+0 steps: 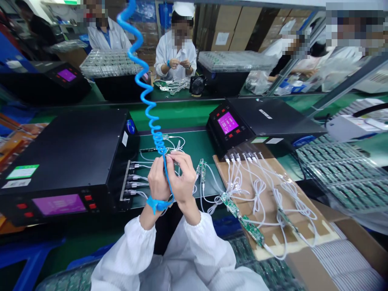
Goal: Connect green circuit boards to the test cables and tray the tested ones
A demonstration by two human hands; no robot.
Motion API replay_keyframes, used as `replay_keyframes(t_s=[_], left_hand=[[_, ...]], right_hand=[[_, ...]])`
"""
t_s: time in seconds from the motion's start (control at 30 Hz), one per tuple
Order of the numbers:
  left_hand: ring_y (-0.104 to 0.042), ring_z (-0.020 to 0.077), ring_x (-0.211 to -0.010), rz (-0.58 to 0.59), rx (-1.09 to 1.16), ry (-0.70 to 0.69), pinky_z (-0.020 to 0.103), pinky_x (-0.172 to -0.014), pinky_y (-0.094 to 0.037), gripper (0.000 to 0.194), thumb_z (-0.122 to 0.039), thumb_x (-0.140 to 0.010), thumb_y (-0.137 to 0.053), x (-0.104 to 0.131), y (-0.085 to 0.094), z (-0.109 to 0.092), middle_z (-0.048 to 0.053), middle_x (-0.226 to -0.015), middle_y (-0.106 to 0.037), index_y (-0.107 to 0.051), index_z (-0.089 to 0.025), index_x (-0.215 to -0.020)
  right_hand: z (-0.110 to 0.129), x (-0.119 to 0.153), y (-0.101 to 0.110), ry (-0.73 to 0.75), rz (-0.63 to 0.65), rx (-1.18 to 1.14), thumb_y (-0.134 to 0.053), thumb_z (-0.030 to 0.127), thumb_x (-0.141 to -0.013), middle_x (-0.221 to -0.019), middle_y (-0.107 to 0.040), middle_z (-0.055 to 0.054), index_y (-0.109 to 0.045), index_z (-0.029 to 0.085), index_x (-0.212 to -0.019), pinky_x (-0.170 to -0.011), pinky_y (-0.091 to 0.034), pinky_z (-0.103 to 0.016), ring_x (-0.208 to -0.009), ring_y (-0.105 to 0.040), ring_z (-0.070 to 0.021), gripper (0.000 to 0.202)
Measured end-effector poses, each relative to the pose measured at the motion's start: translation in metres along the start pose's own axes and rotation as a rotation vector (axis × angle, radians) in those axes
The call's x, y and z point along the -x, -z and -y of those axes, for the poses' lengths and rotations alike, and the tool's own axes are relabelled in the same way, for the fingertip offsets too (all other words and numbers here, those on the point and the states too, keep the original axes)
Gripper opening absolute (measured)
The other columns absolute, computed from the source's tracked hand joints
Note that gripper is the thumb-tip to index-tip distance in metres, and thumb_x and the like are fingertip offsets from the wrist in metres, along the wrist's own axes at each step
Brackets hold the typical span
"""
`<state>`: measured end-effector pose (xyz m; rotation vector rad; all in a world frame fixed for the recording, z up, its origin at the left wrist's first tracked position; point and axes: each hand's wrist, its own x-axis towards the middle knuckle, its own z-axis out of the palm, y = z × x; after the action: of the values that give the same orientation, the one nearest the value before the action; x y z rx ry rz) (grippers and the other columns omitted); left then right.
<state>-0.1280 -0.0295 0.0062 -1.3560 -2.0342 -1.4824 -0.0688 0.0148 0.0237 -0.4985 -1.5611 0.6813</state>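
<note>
Close fingertip work between two boxes, a coiled cord crossing it

At the centre of the frame the fingers of the left hand and right hand are bent and drawn together, tip to tip. Whether they grip something small I cannot tell; the knuckles and a coiled blue cord cover the spot.

Such work probably goes best with wrists braced, light pressure and the cord kept off the fingertips — it runs down in front of the left hand to a blue wristband. Any board would best be held by its edges, any cable by its plug.

Just right of the right hand lie green circuit boards joined to white cables. Left of the left hand, a row of white plugs sits in the side of a black box; a sideways sweep there might snag them.

The table's near edge passes below the hands, with the wrists about over it. The easiest room for moving seems to be up and slightly right, over the green strip before the second black box. Lower right is tighter — looped cables and more boards crowd the cardboard sheet, and could be dragged by a sleeve.
</note>
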Motion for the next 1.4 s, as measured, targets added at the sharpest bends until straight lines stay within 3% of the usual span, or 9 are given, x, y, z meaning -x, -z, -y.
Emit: replay_keyframes(t_s=[0.17, 0.3, 0.43, 0.67, 0.83, 1.0, 1.13, 1.27, 1.4], left_hand=[[-0.068, 0.0203, -0.085, 0.057, 0.091, 0.11, 0.033, -0.077, -0.054, 0.044, -0.03, -0.099, -0.061, -0.004, -0.001, 0.013, 0.009, -0.103, -0.069, -0.054, -0.017, -0.14], [-0.067, 0.0178, -0.075, 0.009, 0.06, 0.172, 0.032, -0.074, -0.055, 0.036, -0.033, -0.092, -0.071, -0.01, 0.015, 0.019, 0.006, -0.091, -0.069, -0.067, -0.015, -0.123], [-0.07, 0.0188, -0.084, 0.032, 0.095, 0.334, 0.031, -0.075, -0.055, 0.023, -0.037, -0.092, -0.069, -0.008, 0.039, 0.019, 0.008, -0.099, -0.072, -0.074, -0.018, -0.106], [-0.069, 0.0267, -0.116, 0.225, 0.473, 0.651, 0.039, -0.097, -0.058, 0.044, -0.051, -0.084, -0.076, 0.013, 0.068, 0.015, 0.013, -0.118, -0.075, -0.072, -0.021, -0.117], [-0.065, 0.0289, -0.126, 0.165, 0.467, 0.652, 0.04, -0.104, -0.057, 0.049, -0.048, -0.078, -0.083, 0.016, 0.081, 0.014, 0.013, -0.125, -0.073, -0.072, -0.022, -0.118], [-0.065, 0.0285, -0.127, 0.058, 0.45, 0.694, 0.04, -0.105, -0.057, 0.048, -0.044, -0.079, -0.083, 0.018, 0.078, 0.019, 0.013, -0.127, -0.073, -0.072, -0.022, -0.119], [-0.067, 0.0287, -0.124, 0.022, 0.423, 0.717, 0.039, -0.101, -0.059, 0.048, -0.044, -0.078, -0.084, 0.019, 0.075, 0.02, 0.013, -0.127, -0.073, -0.073, -0.021, -0.118], [-0.071, 0.0279, -0.113, 0.034, 0.387, 0.7, 0.039, -0.096, -0.06, 0.043, -0.046, -0.079, -0.083, 0.02, 0.076, 0.021, 0.013, -0.115, -0.077, -0.076, -0.018, -0.111], [-0.073, 0.0241, -0.101, -0.049, 0.32, 0.599, 0.033, -0.085, -0.061, 0.034, -0.044, -0.082, -0.08, 0.021, 0.077, 0.018, 0.01, -0.105, -0.077, -0.076, -0.018, -0.104]], right_hand=[[-0.013, -0.018, 0.001, -0.103, 0.056, -0.055, -0.063, 0.026, -0.099, -0.099, -0.074, -0.006, -0.071, 0.019, -0.099, -0.092, -0.055, -0.036, -0.1, -0.067, -0.0179, 0.011], [-0.032, -0.031, -0.001, -0.298, 0.053, -0.059, -0.061, 0.032, -0.099, -0.105, -0.072, -0.007, -0.066, 0.016, -0.111, -0.087, -0.054, -0.031, -0.093, -0.066, -0.0158, 0.02], [-0.054, -0.038, -0.016, -0.306, 0.209, -0.014, -0.056, 0.024, -0.099, -0.108, -0.073, -0.008, -0.065, 0.016, -0.109, -0.091, -0.053, -0.031, -0.099, -0.067, -0.0169, 0.016], [-0.069, -0.024, -0.038, -0.265, 0.536, 0.38, -0.045, 0.008, -0.099, -0.117, -0.067, -0.014, -0.072, 0.013, -0.111, -0.105, -0.049, -0.037, -0.113, -0.062, -0.0222, 0.03], [-0.045, 0.008, -0.006, -0.141, 0.531, 0.707, -0.054, 0.008, -0.094, -0.132, -0.055, -0.022, -0.076, 0.013, -0.098, -0.107, -0.045, -0.053, -0.13, -0.047, -0.035, 0.023], [-0.023, 0.027, 0.024, -0.177, 0.508, 0.946, -0.062, 0.015, -0.093, -0.11, -0.058, -0.024, -0.075, 0.01, -0.088, -0.088, -0.051, -0.054, -0.107, -0.052, -0.037, 0.015], [-0.025, 0.025, 0.022, -0.204, 0.558, 1.017, -0.071, 0.024, -0.091, -0.103, -0.06, -0.023, -0.076, 0.01, -0.079, -0.084, -0.051, -0.054, -0.099, -0.055, -0.0363, 0.019], [-0.037, 0.024, 0.013, -0.263, 0.613, 0.965, -0.063, 0.013, -0.091, -0.112, -0.06, -0.027, -0.074, 0.01, -0.077, -0.088, -0.049, -0.056, -0.106, -0.055, -0.0388, 0.018], [-0.038, 0.022, 0.015, -0.151, 0.664, 0.835, -0.058, 0.007, -0.088, -0.126, -0.057, -0.027, -0.072, 0.012, -0.078, -0.097, -0.049, -0.057, -0.124, -0.05, -0.0416, 0.018]])
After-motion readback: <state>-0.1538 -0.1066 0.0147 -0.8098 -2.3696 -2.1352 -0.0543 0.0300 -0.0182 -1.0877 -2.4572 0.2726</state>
